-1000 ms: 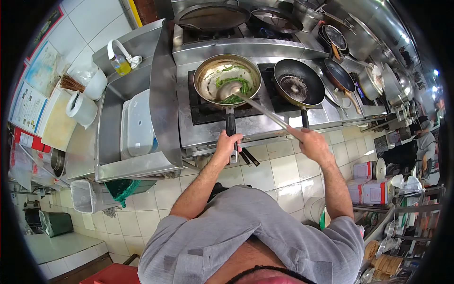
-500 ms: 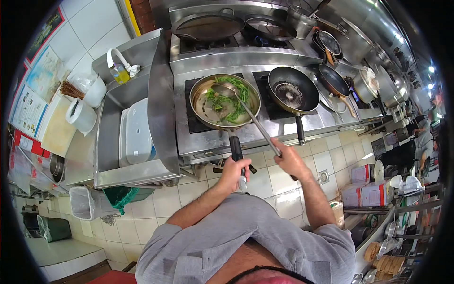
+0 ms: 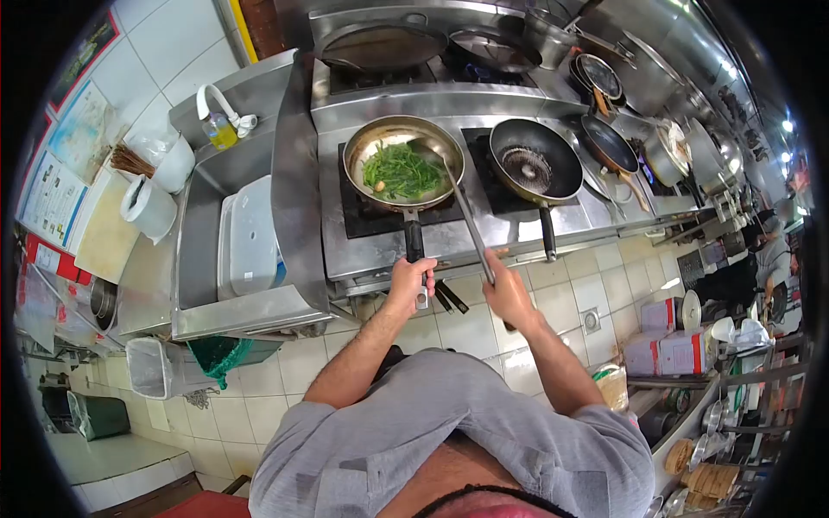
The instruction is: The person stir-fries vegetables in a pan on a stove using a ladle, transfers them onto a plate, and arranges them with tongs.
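My left hand (image 3: 410, 281) is wrapped round the black handle of a frying pan (image 3: 360, 148) on the front left burner. Chopped green vegetables (image 3: 400, 171) lie gathered in the pan's middle, with a small pale brown piece at their lower left. In my right hand (image 3: 508, 292) is the long handle of a metal ladle (image 3: 467, 213). Its bowl rests inside the pan at the upper right, beside the greens and partly in shadow. To the right, a black wok-shaped pan (image 3: 529, 151) sits on the neighbouring burner, with nobody holding it.
A sink (image 3: 201, 242) with pale plastic containers (image 3: 251, 233) is at left, behind a metal partition (image 3: 298, 190). Large pans (image 3: 380, 47) stand on the back burners. Smaller pans (image 3: 610, 145) and pots crowd the right. Another person (image 3: 771, 259) stands at far right.
The pan has shifted slightly up and left with my left hand. The greens, spread round its right side before, are now bunched in the middle. The ladle has moved to the pan's right side.
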{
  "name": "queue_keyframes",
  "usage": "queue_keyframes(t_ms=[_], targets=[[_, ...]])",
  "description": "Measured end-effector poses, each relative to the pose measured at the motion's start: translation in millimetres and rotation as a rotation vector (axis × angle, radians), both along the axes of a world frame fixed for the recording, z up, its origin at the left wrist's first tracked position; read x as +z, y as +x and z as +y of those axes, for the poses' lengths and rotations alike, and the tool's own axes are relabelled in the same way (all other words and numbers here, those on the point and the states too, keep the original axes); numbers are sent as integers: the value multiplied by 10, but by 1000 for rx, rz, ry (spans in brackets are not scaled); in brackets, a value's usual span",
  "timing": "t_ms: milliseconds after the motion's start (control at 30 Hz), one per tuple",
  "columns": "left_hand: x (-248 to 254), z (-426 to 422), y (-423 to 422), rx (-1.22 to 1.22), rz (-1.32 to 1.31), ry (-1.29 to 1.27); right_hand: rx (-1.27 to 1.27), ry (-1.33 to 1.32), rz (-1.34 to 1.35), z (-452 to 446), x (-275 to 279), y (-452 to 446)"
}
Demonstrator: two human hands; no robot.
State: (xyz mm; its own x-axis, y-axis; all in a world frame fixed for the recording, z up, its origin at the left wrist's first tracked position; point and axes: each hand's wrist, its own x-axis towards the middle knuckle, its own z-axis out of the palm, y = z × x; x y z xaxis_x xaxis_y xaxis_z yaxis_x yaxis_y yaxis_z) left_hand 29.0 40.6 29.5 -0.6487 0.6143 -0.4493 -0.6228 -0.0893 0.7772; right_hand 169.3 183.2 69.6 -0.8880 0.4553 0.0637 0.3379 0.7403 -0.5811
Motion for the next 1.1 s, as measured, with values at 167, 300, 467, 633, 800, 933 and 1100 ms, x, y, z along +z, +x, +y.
queue_keyframes(t_ms=[167,300,467,633,800,933,1100], targets=[[25,-3,-20,-68,-27,2,-18,-239,-137,55,375,68],[5,61,-2,-3,-15,42,-7,205,30,64,80,-188],[9,6,-26,2,10,20,-12,-93,-113,8,226,-29],[-115,33,-40,-27,23,60,-50,-148,-40,-180,63,-18],[-121,37,17,-51,7,-1,-68,-550,-35,-176,295,-101],[-84,67,-34,-49,32,16,10,-391,1,-197,185,-264],[-82,27,-100,-15,-33,43,-12,-676,-102,89,424,-269]])
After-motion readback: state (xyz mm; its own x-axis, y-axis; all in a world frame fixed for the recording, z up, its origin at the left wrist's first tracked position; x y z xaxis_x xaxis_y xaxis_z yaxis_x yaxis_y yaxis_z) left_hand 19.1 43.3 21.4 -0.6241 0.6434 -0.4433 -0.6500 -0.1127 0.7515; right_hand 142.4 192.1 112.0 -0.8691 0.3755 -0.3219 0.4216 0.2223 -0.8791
